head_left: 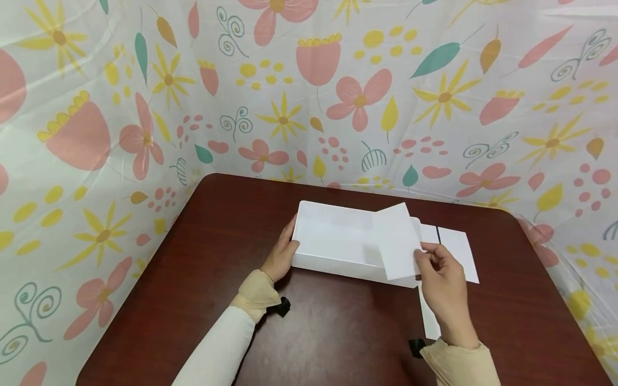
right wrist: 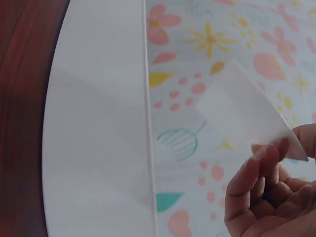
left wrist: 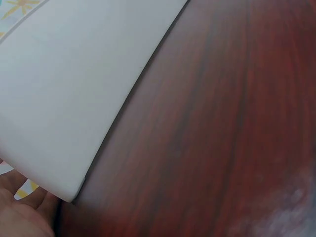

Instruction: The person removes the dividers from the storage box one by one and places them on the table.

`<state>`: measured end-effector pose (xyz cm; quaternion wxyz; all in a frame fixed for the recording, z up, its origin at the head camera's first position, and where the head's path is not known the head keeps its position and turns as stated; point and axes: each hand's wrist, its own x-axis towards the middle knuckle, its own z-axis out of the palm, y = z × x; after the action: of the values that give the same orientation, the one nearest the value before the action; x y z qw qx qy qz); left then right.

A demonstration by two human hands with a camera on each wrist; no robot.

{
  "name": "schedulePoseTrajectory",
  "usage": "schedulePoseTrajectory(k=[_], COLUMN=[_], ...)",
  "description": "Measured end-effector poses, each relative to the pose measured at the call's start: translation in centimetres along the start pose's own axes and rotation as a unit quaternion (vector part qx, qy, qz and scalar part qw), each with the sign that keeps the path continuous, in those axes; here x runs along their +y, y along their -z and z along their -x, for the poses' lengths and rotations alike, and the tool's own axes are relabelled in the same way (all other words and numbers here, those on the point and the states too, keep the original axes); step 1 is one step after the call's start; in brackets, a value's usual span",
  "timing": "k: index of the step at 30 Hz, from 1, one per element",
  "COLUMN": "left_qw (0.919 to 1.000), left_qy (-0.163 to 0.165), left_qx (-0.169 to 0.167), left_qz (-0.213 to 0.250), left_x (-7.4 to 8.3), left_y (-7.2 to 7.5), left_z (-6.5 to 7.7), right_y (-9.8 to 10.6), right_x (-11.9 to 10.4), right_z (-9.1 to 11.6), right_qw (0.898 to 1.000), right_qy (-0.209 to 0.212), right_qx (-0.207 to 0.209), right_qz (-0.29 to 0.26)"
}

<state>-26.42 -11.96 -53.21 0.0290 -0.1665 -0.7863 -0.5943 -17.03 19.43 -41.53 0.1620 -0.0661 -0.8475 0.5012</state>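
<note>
A shallow white box (head_left: 333,236) lies lengthwise on the dark table, its long front side facing me. At its left end my left hand (head_left: 282,254) grips the box, thumb at the front corner and fingers along the end wall. In the left wrist view, fingers (left wrist: 29,212) show beside the box's end (left wrist: 74,98). Over the right end of the box, my right hand (head_left: 444,281) pinches a thin white sheet (head_left: 398,241) by its right edge. That sheet (right wrist: 242,108) looks slightly see-through in the right wrist view, held between thumb and fingertips.
To the right of the box lies a flat white piece (head_left: 461,252) with a dark band near it. Another white piece (head_left: 428,316) is partly hidden by my right hand. A flowered cloth (head_left: 357,102) hangs behind the brown table (head_left: 309,332).
</note>
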Motion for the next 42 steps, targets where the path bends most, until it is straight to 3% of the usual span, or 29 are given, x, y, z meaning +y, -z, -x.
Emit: schedulePoseTrajectory(k=[5,11,18,22,25,30,34,38,42], left_qw=[0.9999,0.9992,0.9993,0.9995,0.9997,0.9998,0.9998,0.9997,0.9997], left_qy=[-0.006,0.005,0.013,0.007,-0.002,-0.005,-0.004,-0.005,-0.006], left_qx=[-0.007,-0.020,-0.019,-0.016,-0.010,-0.006,-0.006,-0.008,-0.009], left_qz=[0.013,0.033,0.030,0.027,0.024,0.020,0.020,0.023,0.024], left_x=[0.4,3.1,4.0,3.9,3.9,3.8,3.8,3.8,3.8], left_y=[0.1,0.5,0.5,0.5,0.5,0.5,0.5,0.6,0.7], left_z=[0.1,0.8,1.0,0.9,0.8,0.8,0.8,0.7,0.7], right_y=[1.5,3.9,7.4,8.9,9.7,10.6,11.0,11.3,11.6], right_x=[1.5,3.2,5.8,7.3,8.4,10.1,11.4,12.5,13.4], right_z=[0.6,0.9,1.2,1.7,2.0,2.6,2.9,2.8,2.6], right_qw=[0.999,0.994,0.975,0.959,0.952,0.951,0.951,0.940,0.933], right_qy=[-0.032,-0.099,-0.207,-0.257,-0.271,-0.269,-0.274,-0.310,-0.331], right_qx=[0.012,0.049,0.083,0.114,0.137,0.151,0.144,0.121,0.086], right_qz=[0.007,0.008,0.022,-0.013,-0.030,-0.036,0.003,0.074,0.110])
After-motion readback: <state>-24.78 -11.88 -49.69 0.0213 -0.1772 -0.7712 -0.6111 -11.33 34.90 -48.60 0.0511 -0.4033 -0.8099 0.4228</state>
